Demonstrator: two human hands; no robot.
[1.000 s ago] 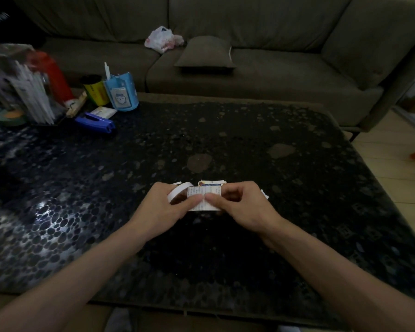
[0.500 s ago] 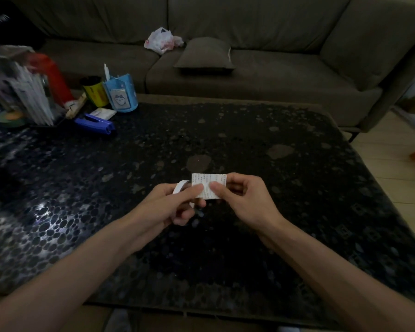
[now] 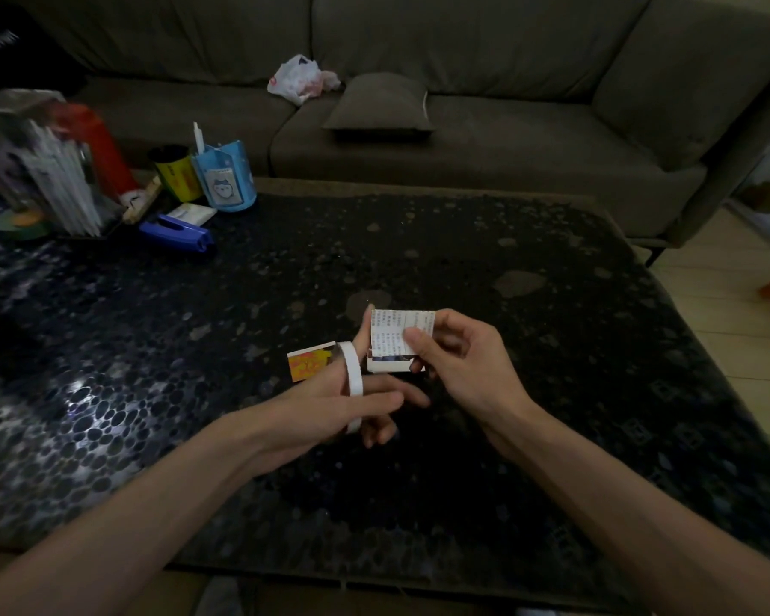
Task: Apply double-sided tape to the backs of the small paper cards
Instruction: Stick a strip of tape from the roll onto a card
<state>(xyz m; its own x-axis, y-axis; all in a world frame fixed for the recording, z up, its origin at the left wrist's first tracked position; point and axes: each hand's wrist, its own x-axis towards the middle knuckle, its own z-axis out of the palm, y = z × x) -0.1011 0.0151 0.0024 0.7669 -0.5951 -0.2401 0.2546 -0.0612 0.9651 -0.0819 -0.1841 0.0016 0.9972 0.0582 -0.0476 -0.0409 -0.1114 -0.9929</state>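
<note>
Currently a small paper card point(image 3: 394, 344) is pinched in the right hand point(image 3: 459, 366) above the counter point(image 3: 552, 393), text side towards the camera, thumb laid on its right half; tape roll point(image 3: 353, 380) is looped round the left hand point(image 3: 330, 406) fingers, with the thumb laid across it, index finger stretched to the card's left edge. A second card point(image 3: 307, 364), yellow-orange face up, is seen on the counter behind the left hand. Blue stapler point(image 3: 176, 233) and blue cup point(image 3: 225, 180) are parked far left

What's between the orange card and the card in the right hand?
Head view: the tape roll, looped on the left hand's fingers, lies between orange card and held card.
</note>
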